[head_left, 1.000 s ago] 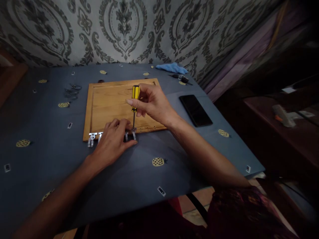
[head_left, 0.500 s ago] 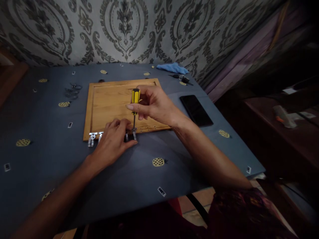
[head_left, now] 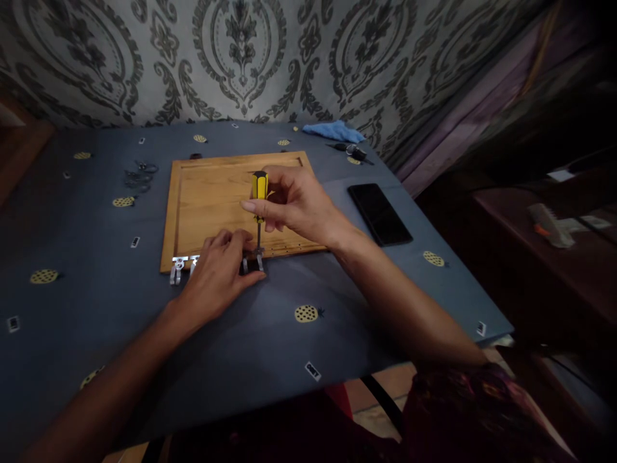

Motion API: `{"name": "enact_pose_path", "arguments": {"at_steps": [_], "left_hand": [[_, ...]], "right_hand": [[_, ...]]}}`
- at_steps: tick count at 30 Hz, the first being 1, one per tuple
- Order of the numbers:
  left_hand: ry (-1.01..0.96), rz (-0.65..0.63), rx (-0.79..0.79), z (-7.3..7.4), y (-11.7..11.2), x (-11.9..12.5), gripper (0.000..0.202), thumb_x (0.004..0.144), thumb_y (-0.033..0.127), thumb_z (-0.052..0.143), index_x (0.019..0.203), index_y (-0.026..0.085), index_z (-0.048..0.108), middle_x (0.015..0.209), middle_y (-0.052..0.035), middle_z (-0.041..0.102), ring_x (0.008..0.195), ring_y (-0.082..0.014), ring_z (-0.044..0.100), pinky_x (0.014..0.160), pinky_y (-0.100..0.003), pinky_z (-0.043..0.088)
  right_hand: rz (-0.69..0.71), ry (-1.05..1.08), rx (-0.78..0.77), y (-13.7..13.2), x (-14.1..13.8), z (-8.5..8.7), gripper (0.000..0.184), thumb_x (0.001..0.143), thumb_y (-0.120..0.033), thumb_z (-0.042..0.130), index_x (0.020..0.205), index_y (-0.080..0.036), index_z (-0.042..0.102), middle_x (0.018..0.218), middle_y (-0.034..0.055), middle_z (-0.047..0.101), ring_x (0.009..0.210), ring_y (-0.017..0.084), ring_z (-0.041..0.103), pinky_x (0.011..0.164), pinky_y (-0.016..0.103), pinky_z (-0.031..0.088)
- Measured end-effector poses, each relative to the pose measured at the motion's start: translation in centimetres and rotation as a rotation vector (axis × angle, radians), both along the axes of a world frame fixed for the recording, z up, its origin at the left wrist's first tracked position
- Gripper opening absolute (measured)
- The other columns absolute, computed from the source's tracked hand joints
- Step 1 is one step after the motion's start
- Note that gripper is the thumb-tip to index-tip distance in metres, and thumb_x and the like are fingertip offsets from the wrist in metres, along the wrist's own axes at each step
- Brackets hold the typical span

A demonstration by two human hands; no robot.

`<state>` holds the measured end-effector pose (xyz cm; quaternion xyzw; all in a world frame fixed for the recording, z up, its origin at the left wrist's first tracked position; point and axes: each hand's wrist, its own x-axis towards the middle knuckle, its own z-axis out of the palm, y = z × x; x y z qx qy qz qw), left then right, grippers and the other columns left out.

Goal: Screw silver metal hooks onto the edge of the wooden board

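My right hand (head_left: 308,209) is closed round the yellow-and-black handle of a screwdriver (head_left: 259,186). The tool stands nearly upright, its tip down on the metal hook strip (head_left: 178,262) along the near edge of a wooden panel (head_left: 216,193). Silver hooks on the strip stick out past that edge towards me. Over the strip's middle lies my left hand (head_left: 214,273), fingers on the panel and thumb beside the hooks under the screwdriver, gripping strip and edge. It hides part of the strip. Small dark holes show in the panel to the right of the tip.
A black phone (head_left: 380,214) lies right of the panel. Behind it are a bunch of keys (head_left: 355,153) and a blue cloth (head_left: 333,131). Several small metal pieces (head_left: 139,177) lie on the left. A patterned curtain (head_left: 241,58) borders the table's far side.
The screwdriver's handle has shifted very slightly left with my right hand, its tip still at the same spot. My left hand and the panel have stayed in place.
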<state>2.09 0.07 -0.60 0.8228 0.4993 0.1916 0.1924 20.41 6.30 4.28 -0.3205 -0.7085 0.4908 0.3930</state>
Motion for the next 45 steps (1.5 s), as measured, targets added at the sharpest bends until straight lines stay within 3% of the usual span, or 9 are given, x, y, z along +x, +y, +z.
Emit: {"name": "enact_pose_path", "arguments": {"at_steps": [9,27,32,35,39,45], "left_hand": [[-0.008,0.0,-0.027,0.2,0.0,0.1,0.042,0.079,0.026,0.082,0.106,0.023,0.051,0.114,-0.0058,0.068,0.111,-0.0295,0.061,0.097,-0.046,0.046],[0.004,0.014,-0.052,0.2,0.0,0.1,0.04,0.08,0.029,0.08,0.108,0.022,0.052,0.113,-0.0073,0.065,0.112,-0.0311,0.059,0.097,-0.048,0.047],[-0.001,0.007,-0.056,0.2,0.0,0.0,0.041,0.081,0.027,0.08,0.109,0.023,0.051,0.114,-0.0068,0.065,0.111,-0.0297,0.059,0.097,-0.046,0.047],[0.002,0.011,-0.049,0.2,0.0,0.0,0.041,0.081,0.027,0.081,0.109,0.023,0.051,0.113,-0.0062,0.066,0.11,-0.0297,0.06,0.096,-0.046,0.048],[-0.001,0.004,-0.04,0.3,0.0,0.0,0.041,0.081,0.025,0.081,0.108,0.023,0.051,0.111,-0.0053,0.067,0.109,-0.0296,0.06,0.095,-0.046,0.047],[-0.008,0.012,-0.053,0.3,0.0,0.1,0.041,0.081,0.027,0.08,0.11,0.022,0.052,0.114,-0.0064,0.067,0.111,-0.0313,0.059,0.095,-0.046,0.046]], "right_hand": [[-0.225,0.015,0.151,-0.3,-0.3,0.2,0.042,0.085,-0.05,0.076,0.074,-0.022,0.045,0.066,-0.006,0.05,0.048,0.006,0.051,0.041,0.021,0.039],[-0.111,-0.007,0.067,-0.2,-0.6,-0.6,0.046,0.08,-0.054,0.078,0.073,-0.022,0.046,0.061,-0.0082,0.049,0.046,0.006,0.054,0.041,0.02,0.04],[0.042,0.003,0.021,-0.3,0.2,0.1,0.04,0.085,-0.053,0.075,0.092,-0.018,0.056,0.072,-0.0062,0.057,0.052,0.005,0.058,0.046,0.019,0.044],[0.083,-0.026,0.001,-0.4,0.4,0.5,0.037,0.087,-0.05,0.073,0.089,-0.017,0.057,0.073,-0.0048,0.057,0.056,0.005,0.057,0.048,0.019,0.044],[0.017,-0.004,0.019,-0.5,-0.2,0.1,0.043,0.082,-0.048,0.079,0.075,-0.02,0.048,0.068,-0.006,0.051,0.052,0.005,0.054,0.044,0.019,0.042],[-0.175,0.057,0.117,-0.6,-0.7,-0.4,0.045,0.082,-0.052,0.078,0.075,-0.024,0.043,0.065,-0.0076,0.048,0.047,0.006,0.052,0.041,0.022,0.041]]}}
